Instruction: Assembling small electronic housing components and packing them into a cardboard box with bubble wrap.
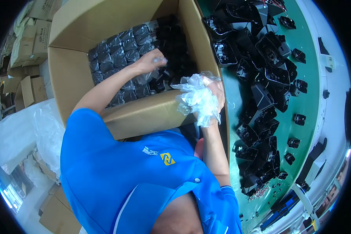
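Observation:
My left hand (147, 62) reaches over a large open cardboard box (138, 115), its fingers closed on a bit of clear plastic bag (160, 60). Under it, rows of black parts (119, 60) wrapped in clear plastic fill the box's left side. Darker black parts (176, 46) lie in its right side, where wrapping is hard to make out. By the box's near right corner, my right hand (216, 91) grips a crumpled bunch of clear plastic bags (199, 99). The bunch hides some of its fingers.
Right of the box, a green worktop (296, 103) carries a heap of black plastic housings (273, 74) and several scattered small ones. White plastic sheeting (25, 128) lies at the left. Cardboard cartons (31, 43) are stacked at the far left.

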The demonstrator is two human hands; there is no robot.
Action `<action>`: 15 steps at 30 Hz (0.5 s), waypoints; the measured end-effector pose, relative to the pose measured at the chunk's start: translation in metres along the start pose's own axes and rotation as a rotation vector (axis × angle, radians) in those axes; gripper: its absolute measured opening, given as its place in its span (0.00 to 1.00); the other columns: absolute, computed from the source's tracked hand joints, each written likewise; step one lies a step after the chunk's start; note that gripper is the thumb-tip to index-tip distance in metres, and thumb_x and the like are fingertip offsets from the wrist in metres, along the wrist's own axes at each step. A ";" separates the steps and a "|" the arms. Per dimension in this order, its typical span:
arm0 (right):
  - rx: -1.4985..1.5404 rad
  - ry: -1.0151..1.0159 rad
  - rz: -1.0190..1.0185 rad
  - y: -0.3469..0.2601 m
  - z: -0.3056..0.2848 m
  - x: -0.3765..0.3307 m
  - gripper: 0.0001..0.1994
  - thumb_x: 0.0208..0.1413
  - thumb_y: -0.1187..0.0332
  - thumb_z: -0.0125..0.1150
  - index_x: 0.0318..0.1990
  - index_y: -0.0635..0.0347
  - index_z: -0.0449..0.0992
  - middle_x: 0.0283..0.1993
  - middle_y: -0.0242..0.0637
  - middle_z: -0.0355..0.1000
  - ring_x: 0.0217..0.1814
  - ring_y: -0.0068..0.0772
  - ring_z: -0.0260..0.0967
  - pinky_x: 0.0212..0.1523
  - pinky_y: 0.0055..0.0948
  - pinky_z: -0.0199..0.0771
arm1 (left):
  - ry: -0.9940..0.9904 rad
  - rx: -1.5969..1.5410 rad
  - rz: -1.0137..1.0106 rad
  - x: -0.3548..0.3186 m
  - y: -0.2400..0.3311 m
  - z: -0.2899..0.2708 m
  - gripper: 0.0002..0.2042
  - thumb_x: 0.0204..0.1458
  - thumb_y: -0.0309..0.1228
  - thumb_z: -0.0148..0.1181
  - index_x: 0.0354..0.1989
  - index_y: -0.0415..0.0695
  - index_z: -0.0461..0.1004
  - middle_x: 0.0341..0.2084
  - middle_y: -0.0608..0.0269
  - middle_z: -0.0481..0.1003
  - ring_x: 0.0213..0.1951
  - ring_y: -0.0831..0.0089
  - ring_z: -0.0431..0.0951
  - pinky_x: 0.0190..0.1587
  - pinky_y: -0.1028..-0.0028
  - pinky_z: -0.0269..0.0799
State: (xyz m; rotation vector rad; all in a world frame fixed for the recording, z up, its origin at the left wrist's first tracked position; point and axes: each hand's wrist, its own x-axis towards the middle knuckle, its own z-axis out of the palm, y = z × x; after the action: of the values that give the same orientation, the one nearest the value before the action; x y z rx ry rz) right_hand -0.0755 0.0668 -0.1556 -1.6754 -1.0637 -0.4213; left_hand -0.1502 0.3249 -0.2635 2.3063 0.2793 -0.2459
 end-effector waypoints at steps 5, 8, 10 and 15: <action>0.030 0.050 0.002 -0.001 0.003 -0.004 0.22 0.43 0.72 0.74 0.50 0.56 0.77 0.37 0.35 0.77 0.33 0.32 0.69 0.39 0.31 0.73 | 0.152 -0.202 -0.201 -0.005 -0.017 -0.024 0.11 0.52 0.25 0.57 0.43 0.41 0.76 0.38 0.53 0.78 0.38 0.51 0.79 0.45 0.58 0.74; 0.040 0.054 -0.009 0.001 0.003 -0.002 0.22 0.44 0.71 0.74 0.50 0.56 0.77 0.37 0.34 0.77 0.33 0.32 0.70 0.39 0.31 0.73 | 0.240 0.180 -0.283 0.008 -0.047 -0.024 0.11 0.52 0.25 0.57 0.44 0.41 0.76 0.39 0.51 0.78 0.38 0.51 0.79 0.45 0.57 0.74; 0.030 0.043 -0.010 -0.002 0.002 0.000 0.22 0.44 0.71 0.74 0.49 0.56 0.77 0.37 0.35 0.77 0.33 0.32 0.70 0.38 0.31 0.73 | 0.168 0.344 -0.214 0.018 -0.058 -0.014 0.11 0.52 0.25 0.57 0.45 0.41 0.75 0.39 0.51 0.78 0.38 0.50 0.79 0.46 0.56 0.74; 0.017 0.015 -0.001 -0.003 0.000 0.000 0.21 0.45 0.70 0.73 0.50 0.56 0.77 0.37 0.35 0.77 0.33 0.32 0.69 0.38 0.30 0.73 | 0.058 0.562 -0.092 0.042 -0.068 -0.006 0.12 0.53 0.26 0.57 0.45 0.42 0.75 0.39 0.51 0.78 0.39 0.50 0.80 0.46 0.55 0.74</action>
State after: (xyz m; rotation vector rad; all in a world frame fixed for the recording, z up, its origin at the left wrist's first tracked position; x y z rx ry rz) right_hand -0.0778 0.0669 -0.1541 -1.6537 -1.0545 -0.4241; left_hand -0.1279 0.3797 -0.3178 2.8628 0.3835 -0.3378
